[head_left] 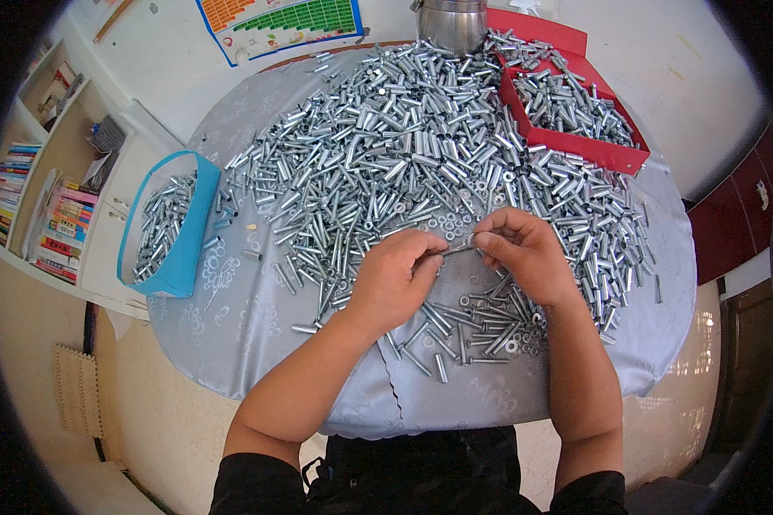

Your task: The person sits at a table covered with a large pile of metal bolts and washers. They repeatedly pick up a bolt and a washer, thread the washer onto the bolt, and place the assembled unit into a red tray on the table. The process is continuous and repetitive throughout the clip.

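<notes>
Round tabletop point(258, 335) heaped with loose metal sleeves point(404, 137); left hand point(392, 279) and right hand point(524, 253), fingers pinched on one thin bolt point(460, 249) between them; blue bin point(185, 232) part-filled, most unsorted.

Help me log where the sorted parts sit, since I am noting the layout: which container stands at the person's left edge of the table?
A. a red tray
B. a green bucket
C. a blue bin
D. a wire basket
C: the blue bin stands at the left edge of the table with metal sleeves in it, while the red tray lies at the far right.
</notes>
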`<state>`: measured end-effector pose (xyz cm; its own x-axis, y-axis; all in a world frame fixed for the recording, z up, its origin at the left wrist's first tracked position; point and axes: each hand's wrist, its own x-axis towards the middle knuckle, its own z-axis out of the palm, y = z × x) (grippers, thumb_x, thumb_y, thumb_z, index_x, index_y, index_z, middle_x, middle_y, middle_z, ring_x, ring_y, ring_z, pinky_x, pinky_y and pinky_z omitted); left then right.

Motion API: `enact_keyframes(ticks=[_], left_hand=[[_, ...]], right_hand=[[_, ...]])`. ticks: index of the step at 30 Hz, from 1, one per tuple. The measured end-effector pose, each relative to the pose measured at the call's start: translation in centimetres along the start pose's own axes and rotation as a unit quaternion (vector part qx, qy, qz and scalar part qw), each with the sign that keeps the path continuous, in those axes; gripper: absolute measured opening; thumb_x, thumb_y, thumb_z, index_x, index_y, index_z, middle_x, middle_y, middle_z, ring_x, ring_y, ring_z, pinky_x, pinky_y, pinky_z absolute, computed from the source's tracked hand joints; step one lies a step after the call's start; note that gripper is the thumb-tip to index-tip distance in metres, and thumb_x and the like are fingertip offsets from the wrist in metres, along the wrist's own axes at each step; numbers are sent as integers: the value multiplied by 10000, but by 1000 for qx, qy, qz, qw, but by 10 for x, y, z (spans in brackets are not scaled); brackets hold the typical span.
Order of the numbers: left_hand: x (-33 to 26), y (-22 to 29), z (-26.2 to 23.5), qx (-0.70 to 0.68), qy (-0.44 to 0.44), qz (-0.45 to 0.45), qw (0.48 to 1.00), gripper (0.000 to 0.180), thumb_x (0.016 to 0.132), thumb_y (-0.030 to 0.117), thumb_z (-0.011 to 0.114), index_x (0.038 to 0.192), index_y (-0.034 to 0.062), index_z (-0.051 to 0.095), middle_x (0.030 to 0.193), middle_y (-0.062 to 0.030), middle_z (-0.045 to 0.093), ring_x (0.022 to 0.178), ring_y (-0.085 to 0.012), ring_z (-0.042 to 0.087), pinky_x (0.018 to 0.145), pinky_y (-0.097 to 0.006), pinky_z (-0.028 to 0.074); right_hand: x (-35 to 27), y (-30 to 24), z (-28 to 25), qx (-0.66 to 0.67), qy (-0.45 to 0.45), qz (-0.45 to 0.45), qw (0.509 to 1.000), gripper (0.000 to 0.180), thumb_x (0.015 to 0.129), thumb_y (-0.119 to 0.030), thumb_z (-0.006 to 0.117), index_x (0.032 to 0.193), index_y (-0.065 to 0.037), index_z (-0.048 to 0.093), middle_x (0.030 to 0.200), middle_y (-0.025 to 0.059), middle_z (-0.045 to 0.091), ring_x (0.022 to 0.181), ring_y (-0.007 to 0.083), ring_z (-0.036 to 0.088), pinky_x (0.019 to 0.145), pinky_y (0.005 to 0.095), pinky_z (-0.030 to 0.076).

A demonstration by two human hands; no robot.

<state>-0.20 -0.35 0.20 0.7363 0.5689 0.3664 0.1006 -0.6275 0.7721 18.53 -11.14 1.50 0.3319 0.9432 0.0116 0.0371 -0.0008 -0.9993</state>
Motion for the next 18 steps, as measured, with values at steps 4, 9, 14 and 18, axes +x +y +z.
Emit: enact_keyframes(ticks=[4,9,14,18], left_hand=[[-1,-1,1,6,9,18,1000,172,817,19,665,989,10,666,906,-109,661,765,-195,655,676,-290,527],[0,-1,1,1,3,9,1000,162,818,20,668,980,8,669,895,-108,658,767,-191,653,684,-286,524],[0,-1,0,-31,52,-25,998,170,825,8,658,994,10,667,921,-94,652,782,-166,641,711,-275,516],[2,-1,-2,-45,93,-20,994,173,826,0,651,998,13,664,957,-88,638,784,-161,630,726,-267,508]], right_hand=[[0,0,4,21,-6,11,1000,91,892,-52,649,967,-2,650,806,3,634,667,74,568,615,225,471],[0,2,3,11,6,1,1000,112,891,-59,644,985,3,653,814,8,640,668,79,568,615,232,472],[0,-10,-7,-39,102,-17,994,110,889,-56,632,981,-4,660,807,15,636,686,85,568,620,236,464],[-2,-4,-10,-184,71,-49,979,113,872,-51,623,966,-9,668,829,69,650,731,151,599,671,285,484]])
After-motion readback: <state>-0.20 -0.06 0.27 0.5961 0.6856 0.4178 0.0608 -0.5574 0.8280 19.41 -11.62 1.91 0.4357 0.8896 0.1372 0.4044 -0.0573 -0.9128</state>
